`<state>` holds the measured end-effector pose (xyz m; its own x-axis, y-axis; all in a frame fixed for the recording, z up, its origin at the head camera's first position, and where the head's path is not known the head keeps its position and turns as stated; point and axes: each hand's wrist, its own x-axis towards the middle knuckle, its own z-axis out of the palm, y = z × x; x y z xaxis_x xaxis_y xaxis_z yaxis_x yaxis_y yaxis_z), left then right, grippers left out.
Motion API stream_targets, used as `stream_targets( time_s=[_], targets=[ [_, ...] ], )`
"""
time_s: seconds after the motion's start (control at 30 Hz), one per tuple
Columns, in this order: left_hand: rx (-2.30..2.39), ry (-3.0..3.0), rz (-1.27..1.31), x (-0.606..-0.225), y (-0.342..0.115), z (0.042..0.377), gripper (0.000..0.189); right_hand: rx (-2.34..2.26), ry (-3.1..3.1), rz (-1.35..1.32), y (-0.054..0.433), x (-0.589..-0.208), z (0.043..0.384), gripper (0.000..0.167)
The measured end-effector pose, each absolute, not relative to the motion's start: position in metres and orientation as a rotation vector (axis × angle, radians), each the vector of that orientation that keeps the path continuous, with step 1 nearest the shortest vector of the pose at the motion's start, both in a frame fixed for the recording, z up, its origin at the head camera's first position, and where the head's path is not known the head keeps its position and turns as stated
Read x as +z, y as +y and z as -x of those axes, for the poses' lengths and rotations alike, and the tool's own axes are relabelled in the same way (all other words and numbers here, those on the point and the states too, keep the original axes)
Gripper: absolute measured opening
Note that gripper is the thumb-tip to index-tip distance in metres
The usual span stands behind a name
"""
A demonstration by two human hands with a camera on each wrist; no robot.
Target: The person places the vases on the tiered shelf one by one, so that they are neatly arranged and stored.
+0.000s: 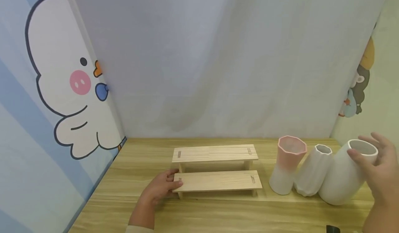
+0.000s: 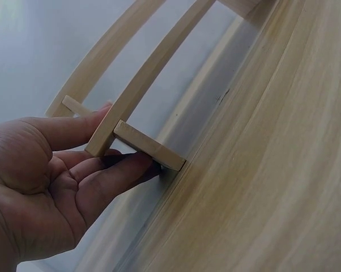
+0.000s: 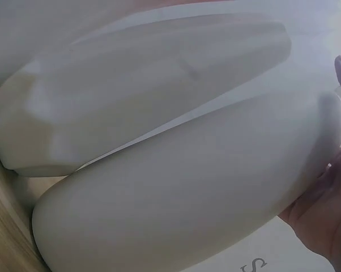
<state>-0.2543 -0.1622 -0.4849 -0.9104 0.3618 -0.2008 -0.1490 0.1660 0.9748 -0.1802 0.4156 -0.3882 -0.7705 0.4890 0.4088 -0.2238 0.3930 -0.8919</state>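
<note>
A two-step wooden display stand (image 1: 215,181) of pale wood is on the table. My left hand (image 1: 160,186) grips the left end of its lower step, thumb on the board and fingers at the leg, as the left wrist view shows. At the right, my right hand (image 1: 384,167) is round the upper part of a smooth white vase (image 1: 341,177), thumb across the front and fingers behind the rim. In the right wrist view the vase (image 3: 176,192) fills much of the picture, and the fingertips are partly hidden behind it.
Left of the smooth vase stand a slim ribbed white vase (image 1: 313,172) and a pink-and-white vase (image 1: 283,167), close together. A dark object (image 1: 333,229) shows at the table's front edge. A grey curtain (image 1: 218,60) hangs behind the wooden table (image 1: 212,214).
</note>
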Motion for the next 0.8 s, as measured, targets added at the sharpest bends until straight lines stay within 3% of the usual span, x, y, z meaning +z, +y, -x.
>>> stream_targets(
  time_s=[0.43, 0.8],
  targets=[
    [1.762, 2.106, -0.170, -0.4842, -0.1617, 0.2536, 0.077, 1.379, -2.216, 0.354, 0.4242, -0.3933, 0.1806, 0.080],
    [1.758, 2.123, -0.154, -0.4836, -0.1615, 0.2521, 0.076, 1.377, -2.206, 0.489, 0.4230, -0.3929, 0.1828, 0.054]
  ],
)
